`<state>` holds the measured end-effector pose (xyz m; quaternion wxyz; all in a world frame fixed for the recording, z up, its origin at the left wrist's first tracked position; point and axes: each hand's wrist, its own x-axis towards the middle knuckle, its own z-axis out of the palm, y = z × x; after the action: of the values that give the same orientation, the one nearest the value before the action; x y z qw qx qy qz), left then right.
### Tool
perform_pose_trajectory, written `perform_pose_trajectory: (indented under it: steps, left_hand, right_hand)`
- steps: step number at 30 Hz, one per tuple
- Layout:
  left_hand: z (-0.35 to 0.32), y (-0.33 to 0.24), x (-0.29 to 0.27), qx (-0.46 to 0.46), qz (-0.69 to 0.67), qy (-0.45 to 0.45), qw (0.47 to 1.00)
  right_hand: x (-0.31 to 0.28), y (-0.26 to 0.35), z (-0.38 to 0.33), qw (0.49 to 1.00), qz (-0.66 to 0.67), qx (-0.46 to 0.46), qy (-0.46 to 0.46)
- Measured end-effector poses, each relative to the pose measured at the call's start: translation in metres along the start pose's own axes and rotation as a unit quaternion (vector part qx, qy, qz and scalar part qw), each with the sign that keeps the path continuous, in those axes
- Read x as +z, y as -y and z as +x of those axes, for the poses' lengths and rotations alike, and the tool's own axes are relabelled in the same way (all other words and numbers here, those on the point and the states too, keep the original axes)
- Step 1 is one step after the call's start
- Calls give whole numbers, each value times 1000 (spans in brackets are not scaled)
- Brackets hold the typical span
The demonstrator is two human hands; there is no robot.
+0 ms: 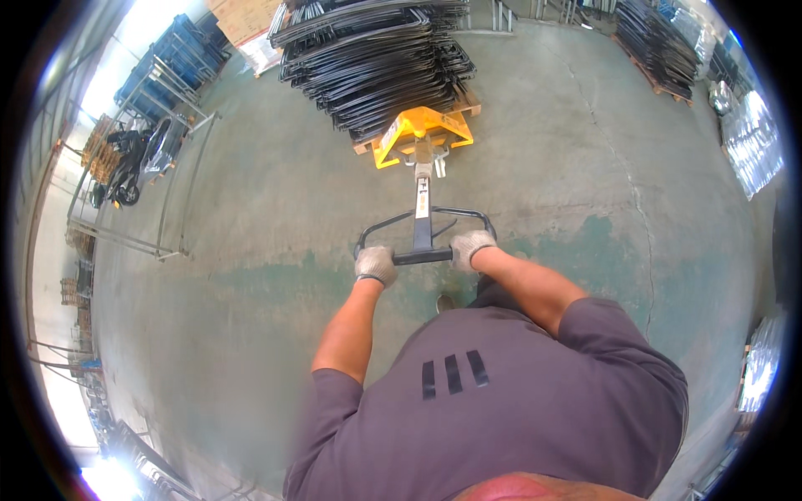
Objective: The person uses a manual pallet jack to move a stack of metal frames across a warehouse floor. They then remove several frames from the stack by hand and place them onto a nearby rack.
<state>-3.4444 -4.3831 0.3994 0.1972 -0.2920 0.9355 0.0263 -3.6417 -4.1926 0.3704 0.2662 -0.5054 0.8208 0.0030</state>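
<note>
Left hand: closed around the lower left corner of the handle; the left hand (376,265) had its fingers curled over the bar, knuckles up.
Right hand: clamped on the lower right corner of the same handle; the right hand (472,250) sat a little farther forward than the left.
Gloves: two, pale knit (373,260), one on each hand, with both forearms bare above them.
Handle: one black loop (423,256), its straight crossbar running between the two hands.
Lever: one, thin and black (444,227), inside the loop, to the right of the shaft; neither hand touched it.
Pallet jack: one, its yellow body (422,123) straight ahead of the person, at the near end of a loaded pallet; its shaft (423,200) sloped back to the handle. The forks were hidden.
Load: one tall stack of black metal frames (376,67), too many to count, lying on one wooden pallet (464,104).
Second stack: one more pile of dark frames (656,50), well apart at the far right, also on a pallet (673,94).
Left side: one bare metal rack (171,250), with one black motor scooter (128,171) beyond it and blue stacked goods (171,63) farther back.
Box: one large brown carton (244,21), left of the load.
Right side: one shiny wrapped bundle (754,138), near the wall.
Person: dark grey shirt (535,401) with three black stripes on it; one shoe (445,302) showed below the handle.
Floor: grey-green (267,184), with one long crack (638,200) on the right.
</note>
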Motion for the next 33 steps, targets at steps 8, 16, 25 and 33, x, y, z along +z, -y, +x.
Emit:
perform_pose_trajectory:
  steps: [8,16,25,33]
  left_hand:
    - [10,5,4,-11,-21,-35,999]
    - [17,-13,-3,-55,-17,-46,997]
    - [27,-54,-23,-84,-2,-45,995]
    - [3,-80,9,-78,-31,-47,995]
  right_hand:
    - [-7,-4,12,1000,4,-27,7]
    - [-11,-25,18,997,20,-64,23]
    - [-40,-63,4,996,24,-81,-5]
    - [-13,-78,-14,997,-4,-75,16]
